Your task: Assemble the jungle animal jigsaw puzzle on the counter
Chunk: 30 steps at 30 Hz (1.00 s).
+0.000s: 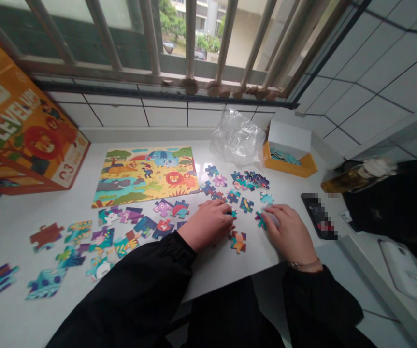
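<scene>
My left hand (pixel 210 222) rests low over the white table with its fingers curled down on a puzzle piece; only a teal edge shows past the fingertips. Between thumb and fingers, my right hand (pixel 291 233) grips a teal and purple puzzle piece (pixel 260 220) at the table surface. An orange and brown piece (pixel 237 241) lies between the hands, nearer the table's front edge. Just beyond them are a piece with a yellow figure (pixel 246 204), a dark blue piece (pixel 233 196) and a pale teal piece (pixel 266 198).
Loose pieces (pixel 78 232) spread across the left, with a heap (pixel 250 180) farther back. Behind stand a finished-looking animal picture (pixel 146 174), an orange box (pixel 30 125), a clear plastic bag (pixel 237 137) and a yellow box (pixel 291 166). A phone (pixel 319 216) lies at right.
</scene>
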Motion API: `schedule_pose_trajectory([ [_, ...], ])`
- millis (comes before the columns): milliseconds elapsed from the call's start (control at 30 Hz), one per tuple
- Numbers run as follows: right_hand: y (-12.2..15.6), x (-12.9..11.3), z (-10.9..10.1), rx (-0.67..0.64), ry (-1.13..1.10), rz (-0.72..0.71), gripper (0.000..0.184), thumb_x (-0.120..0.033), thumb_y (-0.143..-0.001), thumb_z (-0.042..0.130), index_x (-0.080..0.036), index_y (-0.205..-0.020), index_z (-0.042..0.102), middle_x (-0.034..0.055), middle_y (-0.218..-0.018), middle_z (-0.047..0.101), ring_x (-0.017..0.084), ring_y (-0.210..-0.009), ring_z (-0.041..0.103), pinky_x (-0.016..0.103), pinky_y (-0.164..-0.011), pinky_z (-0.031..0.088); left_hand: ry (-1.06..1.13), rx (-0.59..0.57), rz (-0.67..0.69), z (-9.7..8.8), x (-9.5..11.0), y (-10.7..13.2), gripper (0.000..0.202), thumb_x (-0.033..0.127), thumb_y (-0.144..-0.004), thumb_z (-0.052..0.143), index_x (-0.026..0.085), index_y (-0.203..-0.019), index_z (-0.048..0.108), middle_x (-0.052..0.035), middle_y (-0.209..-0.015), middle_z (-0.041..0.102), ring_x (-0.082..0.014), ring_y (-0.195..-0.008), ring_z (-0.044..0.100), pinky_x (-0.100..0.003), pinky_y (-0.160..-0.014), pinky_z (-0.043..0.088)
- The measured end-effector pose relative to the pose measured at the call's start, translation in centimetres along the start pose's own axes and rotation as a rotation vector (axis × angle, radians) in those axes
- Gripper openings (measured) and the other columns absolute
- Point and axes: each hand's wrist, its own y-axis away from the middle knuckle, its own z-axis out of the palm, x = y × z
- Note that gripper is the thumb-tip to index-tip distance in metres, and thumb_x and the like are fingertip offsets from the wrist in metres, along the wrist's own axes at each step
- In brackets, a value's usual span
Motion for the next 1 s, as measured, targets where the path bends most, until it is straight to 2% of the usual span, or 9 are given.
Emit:
schedule_pose_trajectory([
  [100, -4.6, 0.8, 0.7, 0.021, 0.063, 0.005, 0.037, -0.037, -0.108, 0.055, -0.017, -0.132, 0.077, 0.0189, -0.131, 0.075, 0.035, -0.121, 0.069, 0.053, -0.11, 0.056, 0.009, 0.004, 0.001, 0.0, -0.1, -0.1, 0.021, 0.032, -0.108, 0.067, 0.021, -0.097, 0.081, -0.0091, -0.117, 0.078, -0.0266, -0.109, 0.068, -0.042, -0.095, 0.055],
  [167, -7.7, 1.4, 1.5, -0.006, 0.11, 0.008, 0.046, -0.032, -0.106, 0.055, -0.014, -0.146, 0.072, 0.0221, -0.149, 0.068, 0.037, -0.134, 0.064, 0.054, -0.117, 0.052, 0.016, 0.006, 0.002, 0.1, -0.2, -0.2, 0.02, 0.031, -0.108, 0.067, 0.021, -0.099, 0.081, -0.009, -0.117, 0.078, -0.0264, -0.108, 0.068, -0.041, -0.094, 0.055],
  [300, -11.3, 2.3, 3.0, -0.17, 0.133, -0.034, 0.054, -0.021, -0.105, 0.051, -0.02, -0.156, 0.068, 0.0168, -0.162, 0.063, 0.033, -0.14, 0.063, 0.047, -0.121, 0.051, 0.033, 0.013, 0.0, 0.3, -0.3, -0.1, 0.018, 0.03, -0.108, 0.066, 0.022, -0.101, 0.081, -0.009, -0.118, 0.078, -0.025, -0.106, 0.068, -0.04, -0.093, 0.055],
  [400, -11.2, 3.3, 3.4, -0.21, 0.179, 0.019, 0.053, -0.023, -0.106, 0.05, -0.024, -0.156, 0.069, 0.0142, -0.156, 0.068, 0.032, -0.135, 0.067, 0.044, -0.116, 0.053, 0.042, 0.013, 0.001, 0.4, -0.4, 0.0, 0.018, 0.029, -0.108, 0.065, 0.022, -0.104, 0.081, -0.009, -0.12, 0.078, -0.0255, -0.108, 0.068, -0.041, -0.097, 0.055],
  [633, -8.3, 4.4, 2.6, -0.277, 0.383, 0.198, 0.053, -0.025, -0.112, 0.04, -0.018, -0.157, 0.066, 0.0228, -0.143, 0.072, 0.033, -0.11, 0.076, 0.044, -0.099, 0.057, 0.055, -0.001, -0.013, 0.6, -0.5, -0.1, 0.017, 0.027, -0.108, 0.065, 0.022, -0.103, 0.081, -0.0085, -0.12, 0.077, -0.0255, -0.107, 0.068, -0.042, -0.095, 0.055],
  [700, -8.1, 3.4, 2.6, -0.259, 0.419, 0.231, 0.054, -0.027, -0.112, 0.038, -0.014, -0.158, 0.064, 0.0268, -0.144, 0.07, 0.036, -0.115, 0.075, 0.049, -0.102, 0.056, 0.059, -0.005, -0.016, 0.5, -0.5, -0.1, 0.016, 0.027, -0.107, 0.066, 0.022, -0.103, 0.081, -0.0082, -0.12, 0.077, -0.0252, -0.106, 0.068, -0.042, -0.095, 0.055],
  [767, -8.4, 1.7, 3.0, -0.201, 0.401, 0.192, 0.057, -0.029, -0.113, 0.036, -0.01, -0.16, 0.061, 0.0283, -0.158, 0.062, 0.041, -0.134, 0.067, 0.056, -0.112, 0.052, 0.06, 0.004, -0.011, 0.6, -0.5, -0.1, 0.015, 0.027, -0.107, 0.066, 0.023, -0.104, 0.081, -0.0082, -0.121, 0.077, -0.0249, -0.106, 0.068, -0.042, -0.095, 0.054],
  [900, -9.2, -2.4, 4.2, -0.233, 0.232, -0.056, 0.059, -0.036, -0.116, 0.035, -0.014, -0.168, 0.052, 0.0142, -0.178, 0.045, 0.039, -0.163, 0.041, 0.059, -0.129, 0.039, 0.042, 0.035, 0.004, 1.1, -0.7, -0.1, 0.018, 0.026, -0.108, 0.063, 0.022, -0.106, 0.081, -0.0089, -0.119, 0.077, -0.0246, -0.105, 0.068, -0.041, -0.094, 0.054],
  [1000, -9.4, -4.4, 4.8, -0.262, 0.186, -0.075, 0.057, -0.037, -0.116, 0.037, -0.017, -0.166, 0.054, 0.0122, -0.176, 0.049, 0.039, -0.163, 0.042, 0.062, -0.13, 0.036, 0.028, 0.049, 0.015, 1.4, -0.9, -0.1, 0.019, 0.027, -0.109, 0.062, 0.022, -0.106, 0.081, -0.0094, -0.117, 0.076, -0.024, -0.104, 0.067, -0.041, -0.094, 0.054],
])
